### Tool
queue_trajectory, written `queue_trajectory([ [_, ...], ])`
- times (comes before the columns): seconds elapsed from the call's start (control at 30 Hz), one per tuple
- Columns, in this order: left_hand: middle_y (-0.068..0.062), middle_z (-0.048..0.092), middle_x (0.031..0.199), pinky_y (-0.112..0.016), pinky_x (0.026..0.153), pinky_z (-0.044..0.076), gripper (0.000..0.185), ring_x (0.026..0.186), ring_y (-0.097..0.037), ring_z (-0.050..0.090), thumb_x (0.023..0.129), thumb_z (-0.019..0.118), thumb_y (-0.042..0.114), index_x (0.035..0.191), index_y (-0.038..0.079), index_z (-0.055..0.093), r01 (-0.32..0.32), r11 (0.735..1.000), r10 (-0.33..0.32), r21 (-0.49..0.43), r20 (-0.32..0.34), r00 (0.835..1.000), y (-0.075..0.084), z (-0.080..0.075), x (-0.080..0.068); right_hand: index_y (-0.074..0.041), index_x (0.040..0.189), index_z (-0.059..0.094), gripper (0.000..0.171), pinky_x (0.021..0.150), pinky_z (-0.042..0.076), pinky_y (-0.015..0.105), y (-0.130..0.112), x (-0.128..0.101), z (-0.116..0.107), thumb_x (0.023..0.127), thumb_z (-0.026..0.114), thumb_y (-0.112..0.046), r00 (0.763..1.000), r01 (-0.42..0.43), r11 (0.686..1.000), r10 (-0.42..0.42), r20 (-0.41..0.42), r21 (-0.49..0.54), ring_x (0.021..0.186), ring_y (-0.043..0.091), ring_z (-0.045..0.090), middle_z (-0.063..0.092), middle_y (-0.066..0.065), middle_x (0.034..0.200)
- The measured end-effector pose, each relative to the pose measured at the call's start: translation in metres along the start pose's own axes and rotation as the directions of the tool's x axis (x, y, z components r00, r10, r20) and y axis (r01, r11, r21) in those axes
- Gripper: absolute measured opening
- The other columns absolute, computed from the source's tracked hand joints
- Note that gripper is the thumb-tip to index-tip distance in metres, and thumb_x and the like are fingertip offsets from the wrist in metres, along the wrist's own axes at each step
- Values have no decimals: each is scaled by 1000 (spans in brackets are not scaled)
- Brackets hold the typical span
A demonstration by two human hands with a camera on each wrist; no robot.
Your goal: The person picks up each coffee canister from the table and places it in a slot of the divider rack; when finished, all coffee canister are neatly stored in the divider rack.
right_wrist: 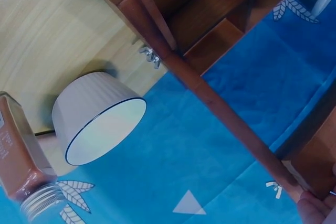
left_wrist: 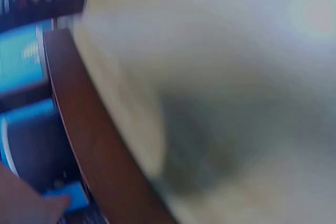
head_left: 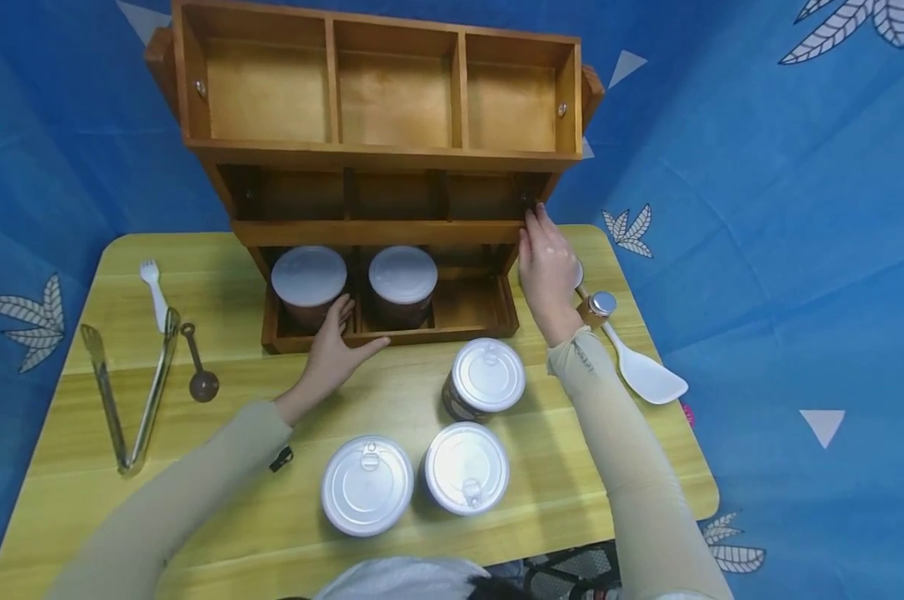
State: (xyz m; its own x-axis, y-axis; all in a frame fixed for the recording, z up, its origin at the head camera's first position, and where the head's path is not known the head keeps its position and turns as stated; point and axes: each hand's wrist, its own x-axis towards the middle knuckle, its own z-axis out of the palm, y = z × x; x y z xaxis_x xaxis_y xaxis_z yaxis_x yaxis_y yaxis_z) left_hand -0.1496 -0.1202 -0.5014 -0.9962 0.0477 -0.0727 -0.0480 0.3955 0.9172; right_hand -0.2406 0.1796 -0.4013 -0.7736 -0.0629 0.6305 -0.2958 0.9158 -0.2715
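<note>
1. On the yellow wooden bench (head_left: 219,275) stands a three-tier wooden rack (head_left: 380,150); its bottom tier holds two lidded jars, the left jar (head_left: 308,283) in the left compartment and the second jar (head_left: 402,282) in the middle one; the right compartment of that tier shows only wood.
2. Left hand (head_left: 335,346) rests at the front edge of the bottom tier, fingers spread and fairly straight, thumb touching the left jar's side; it grips nothing.
3. Right hand (head_left: 545,267) is raised at the rack's right side, fingertips touching the end of the middle tier; the fingers look straight and relaxed, holding nothing; the right wrist view shows only a fingertip (right_wrist: 315,211) against the wooden edge.
4. Three cans with pull-tab lids stand on the bench in front of the rack: one (head_left: 487,377) nearest the rack, two more (head_left: 367,483) and (head_left: 466,467) side by side nearer the person.
5. Left of the rack lie metal tongs (head_left: 132,392), a white fork (head_left: 154,292) and a brown spoon (head_left: 199,367).
6. Right of the rack lie a white spatula (head_left: 642,371), a small brown bottle with a metal cap (head_left: 597,308) and a white cup (right_wrist: 97,116).
7. Left wrist view is blurred.
</note>
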Motion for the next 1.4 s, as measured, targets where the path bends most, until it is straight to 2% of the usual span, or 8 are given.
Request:
queue_trajectory([
  [0.1, -15, 33, 159, -48, 121, 31, 98, 146, -35, 34, 81, 81, 30, 155, 6, 21, -88, 996, 88, -4, 40, 995, 3, 2, -20, -1, 128, 63, 34, 97, 55, 46, 4, 0, -4, 102, 53, -18, 1000, -3, 1000, 3, -11, -16, 119, 33, 64, 61, 16, 136],
  [0.2, -13, 35, 158, -51, 118, 34, 98, 144, -35, 37, 79, 83, 28, 155, 9, 25, -207, 977, 193, 55, 189, 963, 8, 12, -21, -1, 128, 64, 34, 96, 56, 46, 6, 1, -7, 102, 52, -19, 1000, -5, 999, 4, -25, -35, 117, 34, 65, 62, 16, 135],
  [0.47, -14, 28, 161, -48, 122, 28, 114, 149, -32, 29, 71, 89, 26, 157, 9, 16, -344, 939, 265, 0, 636, 724, 23, 64, 3, -1, 127, 64, 33, 93, 57, 45, -3, 1, -4, 101, 54, -18, 1000, 20, 999, -21, -9, -41, 115, 32, 66, 62, 16, 135],
  [0.63, -9, 36, 157, -46, 124, 25, 118, 148, -27, 32, 65, 93, 22, 156, 12, 19, -319, 938, 323, -140, 689, 648, 17, 85, 11, 1, 127, 64, 33, 94, 57, 44, -11, 0, 1, 101, 54, -17, 999, 50, 999, -50, -4, -5, 116, 33, 65, 62, 18, 134],
  [0.9, -8, 44, 151, -46, 125, 23, 119, 143, -26, 40, 59, 94, 9, 155, 15, 23, -302, 905, 425, -300, 657, 623, 15, 103, 19, 0, 126, 65, 32, 94, 57, 44, -13, 1, 1, 101, 54, -17, 999, 46, 999, -45, -18, 2, 117, 32, 65, 62, 17, 135],
  [1.07, -12, 50, 146, -46, 123, 28, 112, 139, -29, 45, 59, 93, 3, 151, 8, 30, -308, 904, 428, -297, 636, 642, 26, 104, 15, 0, 127, 64, 33, 94, 57, 44, -10, 2, -1, 102, 53, -18, 999, 42, 999, -42, -8, -5, 118, 31, 65, 61, 16, 136],
  [1.2, -15, 51, 144, -47, 122, 29, 110, 137, -31, 47, 59, 93, 3, 150, 6, 32, -299, 913, 407, -277, 607, 683, 39, 101, 10, -1, 127, 65, 32, 95, 56, 43, -6, 1, -2, 102, 53, -18, 999, 36, 999, -36, -13, -12, 118, 31, 65, 61, 16, 136],
  [1.4, -12, 49, 145, -45, 122, 29, 115, 138, -28, 45, 56, 94, 1, 151, 10, 29, -288, 915, 394, -282, 477, 786, 48, 97, 17, -1, 127, 65, 32, 93, 57, 42, 2, -1, -3, 101, 53, -17, 999, 32, 999, -32, -8, -30, 117, 31, 65, 61, 16, 136],
])
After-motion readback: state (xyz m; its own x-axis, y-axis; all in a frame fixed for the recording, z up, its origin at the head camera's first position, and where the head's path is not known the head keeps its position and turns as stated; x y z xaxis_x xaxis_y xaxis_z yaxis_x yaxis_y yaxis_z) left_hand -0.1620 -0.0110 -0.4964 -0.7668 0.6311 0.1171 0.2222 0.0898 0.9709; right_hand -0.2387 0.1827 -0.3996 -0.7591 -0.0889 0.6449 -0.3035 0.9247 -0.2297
